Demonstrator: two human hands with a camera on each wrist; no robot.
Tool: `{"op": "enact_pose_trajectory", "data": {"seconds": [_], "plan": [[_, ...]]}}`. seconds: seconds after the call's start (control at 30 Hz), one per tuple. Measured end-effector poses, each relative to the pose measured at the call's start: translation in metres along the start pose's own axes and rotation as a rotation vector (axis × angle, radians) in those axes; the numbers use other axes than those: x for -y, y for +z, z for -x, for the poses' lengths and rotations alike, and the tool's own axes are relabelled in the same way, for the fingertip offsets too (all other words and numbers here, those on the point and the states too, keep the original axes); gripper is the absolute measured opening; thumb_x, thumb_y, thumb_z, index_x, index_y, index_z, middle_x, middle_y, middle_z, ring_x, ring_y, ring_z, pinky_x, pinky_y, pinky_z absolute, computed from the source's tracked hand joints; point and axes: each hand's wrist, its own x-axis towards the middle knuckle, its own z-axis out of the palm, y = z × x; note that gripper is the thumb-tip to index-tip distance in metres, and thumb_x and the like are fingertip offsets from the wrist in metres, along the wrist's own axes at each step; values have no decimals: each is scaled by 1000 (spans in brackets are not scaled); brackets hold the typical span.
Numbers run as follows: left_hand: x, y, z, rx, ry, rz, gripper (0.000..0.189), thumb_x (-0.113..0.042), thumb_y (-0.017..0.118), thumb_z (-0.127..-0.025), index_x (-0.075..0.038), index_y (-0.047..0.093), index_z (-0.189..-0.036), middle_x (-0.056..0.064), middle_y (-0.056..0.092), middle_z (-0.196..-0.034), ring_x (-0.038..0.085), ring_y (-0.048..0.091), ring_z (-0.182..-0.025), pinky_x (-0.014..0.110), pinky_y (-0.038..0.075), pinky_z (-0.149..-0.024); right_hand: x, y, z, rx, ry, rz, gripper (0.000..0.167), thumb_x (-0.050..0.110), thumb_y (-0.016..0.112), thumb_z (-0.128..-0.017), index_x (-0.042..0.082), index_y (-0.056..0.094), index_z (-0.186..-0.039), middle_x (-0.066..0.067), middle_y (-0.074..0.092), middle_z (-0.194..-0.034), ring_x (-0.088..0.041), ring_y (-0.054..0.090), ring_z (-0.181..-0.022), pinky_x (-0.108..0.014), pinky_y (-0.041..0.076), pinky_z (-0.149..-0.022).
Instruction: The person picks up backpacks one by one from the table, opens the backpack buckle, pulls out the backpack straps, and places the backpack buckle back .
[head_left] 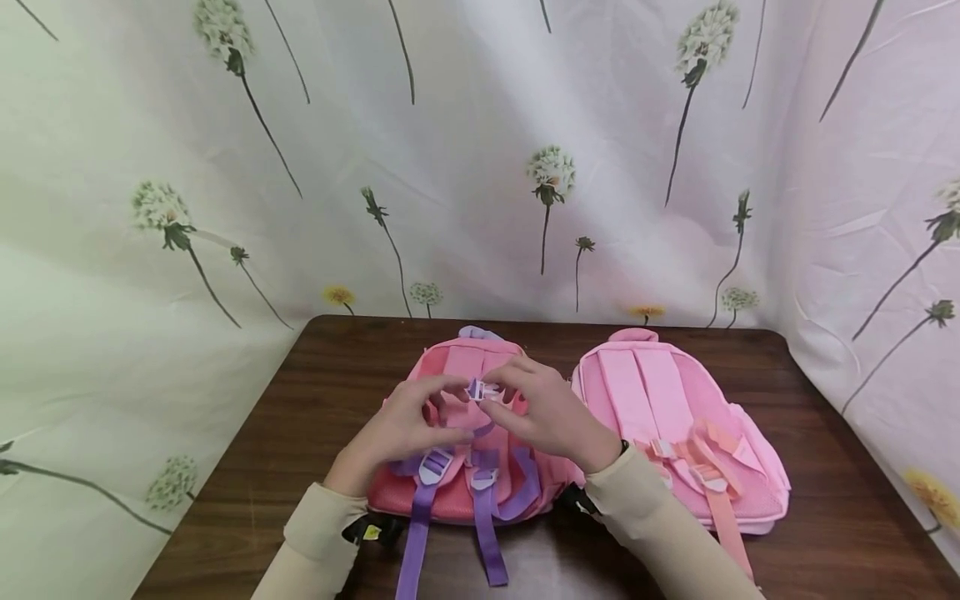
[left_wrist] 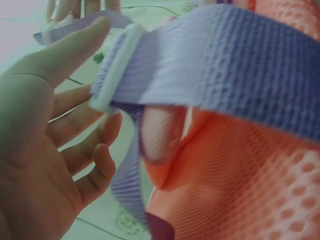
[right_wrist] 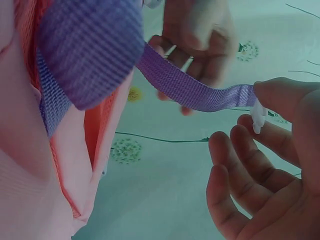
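A coral-pink backpack (head_left: 450,500) lies with its purple-strapped back facing up. Above it, my right hand (head_left: 547,408) pinches a white plastic buckle (right_wrist: 258,114) at one end of a purple strap (right_wrist: 190,92), thumb over index finger. Across from it is my left hand (head_left: 408,421), fingers spread and thumb apart, index fingertip close by the buckle. In the left wrist view, the left thumb (left_wrist: 65,50) overlaps the strap. A wider purple shoulder strap with a white slider (left_wrist: 117,70) crosses in front of that camera.
To the right lies a second, pink backpack (head_left: 630,400) with peach straps (head_left: 723,508). Purple strap tails (head_left: 416,542) hang toward the near side of the dark wooden table (head_left: 255,475). A dandelion-print cloth (head_left: 450,167) hangs behind the table.
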Motion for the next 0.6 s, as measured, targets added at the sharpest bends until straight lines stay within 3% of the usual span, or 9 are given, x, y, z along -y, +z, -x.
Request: {"op": "enact_pose_trajectory", "data": {"seconds": [0.27,0.6], "plan": [[-1,-7,1,-98,31,-20,68,-30,95,-78,-19,64,-138,2,70,-125,23,65,-91,31,56,-66,-1,2,2,75,37,27,21,21,77,-96,12,74,-115,2,65,-104,-15,65,-90,-32,59,-77],[-2,-9,2,-120,35,-11,65,-30,94,-79,-21,65,-137,-1,69,-128,22,64,-93,35,58,-70,-3,0,3,137,74,61,24,23,77,-97,13,74,-118,1,65,-105,-20,66,-94,-33,59,-80]]}}
